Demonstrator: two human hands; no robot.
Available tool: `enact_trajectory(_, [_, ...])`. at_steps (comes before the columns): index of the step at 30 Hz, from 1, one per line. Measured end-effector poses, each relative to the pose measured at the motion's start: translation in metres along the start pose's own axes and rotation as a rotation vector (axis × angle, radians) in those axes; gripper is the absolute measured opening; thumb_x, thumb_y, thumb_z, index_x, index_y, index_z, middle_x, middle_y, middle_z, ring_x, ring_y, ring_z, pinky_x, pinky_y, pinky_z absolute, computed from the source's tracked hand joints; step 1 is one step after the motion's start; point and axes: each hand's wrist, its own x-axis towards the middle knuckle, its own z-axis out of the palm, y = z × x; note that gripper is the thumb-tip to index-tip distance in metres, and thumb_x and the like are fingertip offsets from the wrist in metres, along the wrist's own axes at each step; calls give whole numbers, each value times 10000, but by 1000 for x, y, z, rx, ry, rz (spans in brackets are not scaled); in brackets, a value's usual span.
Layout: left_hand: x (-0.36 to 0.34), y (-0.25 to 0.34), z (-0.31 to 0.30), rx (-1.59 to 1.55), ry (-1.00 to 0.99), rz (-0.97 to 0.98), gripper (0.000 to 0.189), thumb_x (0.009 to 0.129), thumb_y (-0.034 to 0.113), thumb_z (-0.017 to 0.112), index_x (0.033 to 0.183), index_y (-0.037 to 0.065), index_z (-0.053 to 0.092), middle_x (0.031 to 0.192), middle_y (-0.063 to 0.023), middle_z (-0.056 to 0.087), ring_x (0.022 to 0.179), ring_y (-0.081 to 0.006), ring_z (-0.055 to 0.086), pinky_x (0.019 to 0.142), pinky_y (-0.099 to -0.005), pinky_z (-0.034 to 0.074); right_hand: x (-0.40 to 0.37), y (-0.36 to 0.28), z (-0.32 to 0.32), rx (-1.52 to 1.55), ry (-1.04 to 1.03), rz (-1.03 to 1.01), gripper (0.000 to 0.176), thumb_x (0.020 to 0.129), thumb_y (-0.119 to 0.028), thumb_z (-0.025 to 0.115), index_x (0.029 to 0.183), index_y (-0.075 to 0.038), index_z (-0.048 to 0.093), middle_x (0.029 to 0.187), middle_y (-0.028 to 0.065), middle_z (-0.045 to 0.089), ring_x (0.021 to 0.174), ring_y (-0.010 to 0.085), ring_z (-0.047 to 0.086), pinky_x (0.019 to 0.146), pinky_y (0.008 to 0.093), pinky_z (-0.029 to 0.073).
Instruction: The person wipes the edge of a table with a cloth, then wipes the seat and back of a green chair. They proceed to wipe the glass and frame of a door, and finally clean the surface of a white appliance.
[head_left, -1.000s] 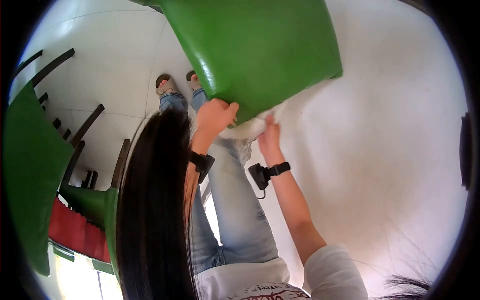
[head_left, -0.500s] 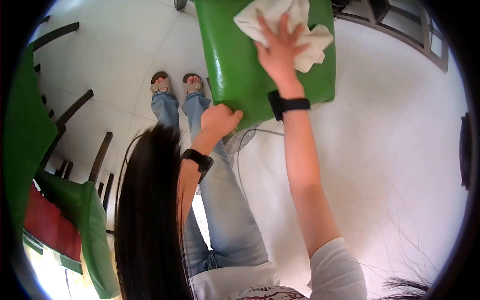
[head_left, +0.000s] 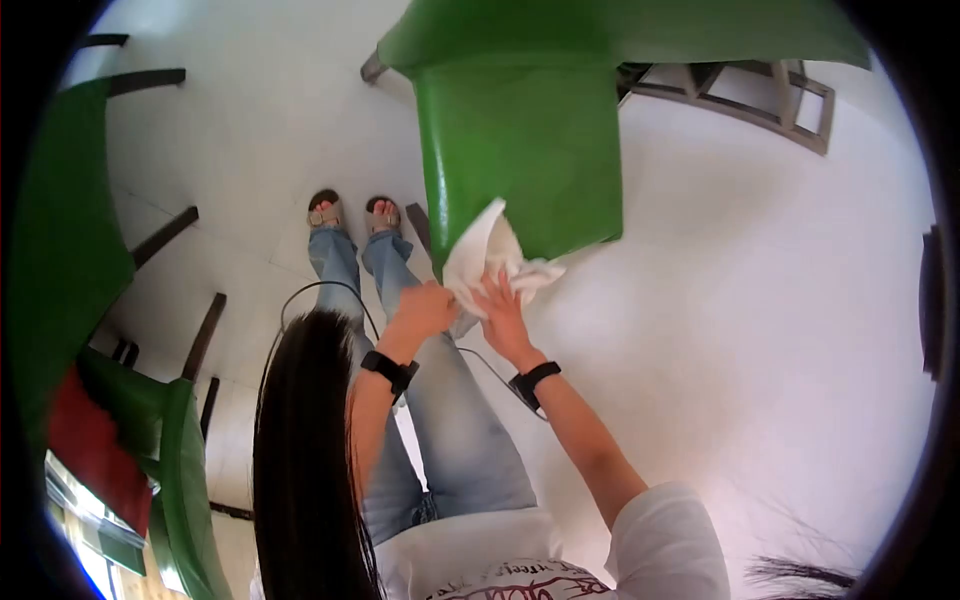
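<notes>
A crumpled white cloth (head_left: 487, 250) is bunched at the near left corner of a green padded chair seat (head_left: 525, 150). My right hand (head_left: 503, 315) grips the cloth from the near side, its fingers pressed into the folds. Close beside it, my left hand (head_left: 425, 308) is closed at the cloth's left edge, its fingertips partly hidden there. Both wrists wear black bands. Below the hands, a thin dark cable (head_left: 490, 368) loops past my legs.
The chair's green backrest (head_left: 510, 30) rises at the far side. Dark chair legs (head_left: 168, 235) and green chairs (head_left: 60, 210) stand on the left. A dark wooden frame (head_left: 740, 105) lies at the upper right on the pale floor. My sandalled feet (head_left: 382, 213) are left of the seat.
My right hand has drawn the cloth from the seat's far part to its near left corner. My left hand has shifted slightly nearer, off the seat's edge. More of the backrest shows.
</notes>
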Motion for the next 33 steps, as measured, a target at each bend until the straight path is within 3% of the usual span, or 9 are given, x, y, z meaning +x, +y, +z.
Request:
enact_trajectory(4, [-45,20,-65,82,163,57,282,782,221,531,990,44,601,985,-151,618,886,-322,594,760,-435,444,-56,18,22,364,-23,50,482,784,19,526,1257,-67,488,1353,212,395,1263,361,361,1052,367,292])
enact_trajectory(6, [-67,31,-114,78,303,99,318,790,203,538,1060,39,571,988,-157,612,877,-330,590,759,-439,444,-77,12,0,532,-176,472,382,852,-175,536,1209,-39,520,1139,191,585,1070,315,544,937,359,409])
enact_trajectory(15, [-178,113,-304,97,656,282,365,813,163,554,1155,37,532,957,-171,612,860,-356,579,771,-429,456,-147,-39,-4,549,-42,324,403,859,-303,511,1166,-42,533,1084,203,598,989,343,571,848,390,438])
enact_trajectory(21, [-185,168,-377,-30,707,583,342,817,81,541,1156,36,538,1109,-142,585,1024,-334,541,871,-396,430,-49,-85,-4,1875,-84,596,378,832,-318,556,1088,-42,568,1006,197,625,876,314,608,768,373,459])
enact_trajectory(22, [-181,185,-397,-17,704,648,346,817,65,534,1162,38,535,1135,-140,573,1055,-328,523,881,-391,424,-43,-110,-50,1558,59,668,323,809,-305,578,1006,-50,597,932,191,639,795,284,612,708,351,460])
enact_trajectory(23, [-175,204,-419,-4,700,712,351,817,49,527,1167,40,532,1161,-138,560,1087,-323,505,891,-385,418,-52,-146,-120,710,247,316,327,833,-327,540,1002,-59,621,834,148,654,758,251,621,686,386,489])
enact_trajectory(25, [-161,221,-454,71,666,857,375,819,34,518,1193,50,515,1210,-137,531,1134,-318,475,909,-382,406,-17,-116,-110,270,642,402,329,845,-288,556,1071,-50,583,894,188,646,846,308,627,731,400,478])
enact_trajectory(26, [-148,232,-472,141,639,930,394,820,34,517,1213,58,501,1233,-139,513,1149,-318,463,917,-383,400,-2,-116,-144,658,704,646,283,855,-204,546,1088,-44,571,928,208,637,896,343,613,759,405,472])
enact_trajectory(33, [-62,267,-516,572,306,975,588,795,146,595,1339,92,379,1382,-205,321,1253,-380,344,1006,-441,316,48,-149,-409,594,1571,395,361,862,-68,490,1215,5,482,1124,239,555,1034,368,541,889,371,422])
